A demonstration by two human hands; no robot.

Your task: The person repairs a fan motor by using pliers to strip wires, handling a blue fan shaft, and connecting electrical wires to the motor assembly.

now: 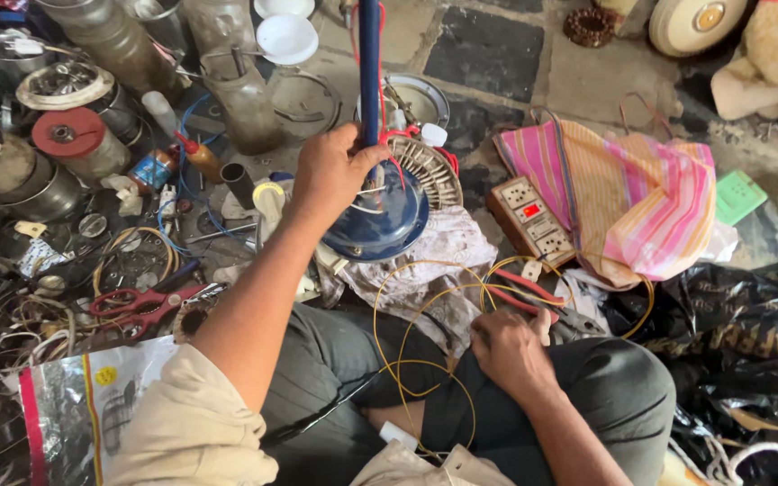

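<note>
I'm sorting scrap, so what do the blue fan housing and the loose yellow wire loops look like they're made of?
Blue fan housing: likely painted metal, since it is glossy with a thin rim. Yellow wire loops: probably plastic-insulated wire, thin and springy; the core is not visible.

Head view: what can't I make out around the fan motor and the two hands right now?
- Blue rod: its top is cut off by the upper edge.
- Fan motor: the left hand covers where rod and motor meet.
- Right hand: fingers curl under, hiding its grip on the red-handled pliers.
- Yellow wire: its ends are lost among the cloth.
</note>
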